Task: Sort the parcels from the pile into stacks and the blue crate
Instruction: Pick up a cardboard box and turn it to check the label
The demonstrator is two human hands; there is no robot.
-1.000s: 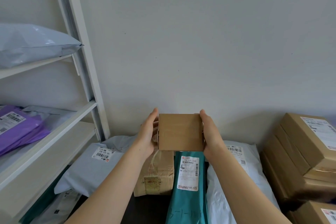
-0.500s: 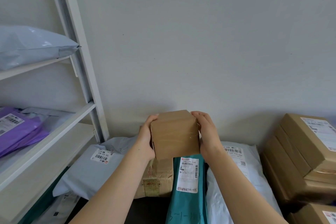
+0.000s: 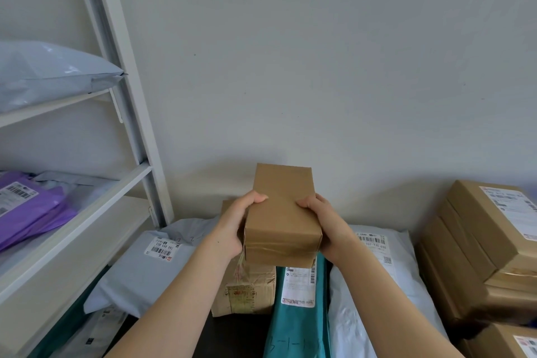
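A plain brown cardboard box (image 3: 283,212) with clear tape on it is held in the air above the parcel pile, its long top face tilted toward me. My left hand (image 3: 235,224) grips its left side with the thumb over the top. My right hand (image 3: 328,222) grips its right side the same way. Under it lie a taped brown carton (image 3: 247,291), a teal mailer (image 3: 296,314) with a white label, a grey mailer (image 3: 145,267) on the left and a white mailer (image 3: 377,276) on the right. No blue crate is in view.
A stack of brown cartons (image 3: 482,247) with labels stands at the right. A white shelf unit (image 3: 122,113) on the left holds a grey mailer (image 3: 49,73) on the upper shelf and purple mailers (image 3: 26,209) on the lower one. A bare wall is straight ahead.
Both hands have turned the brown box over between them, so its long top face now shows instead of a square side. The grip shifted with thumbs on top. The pile has not moved.
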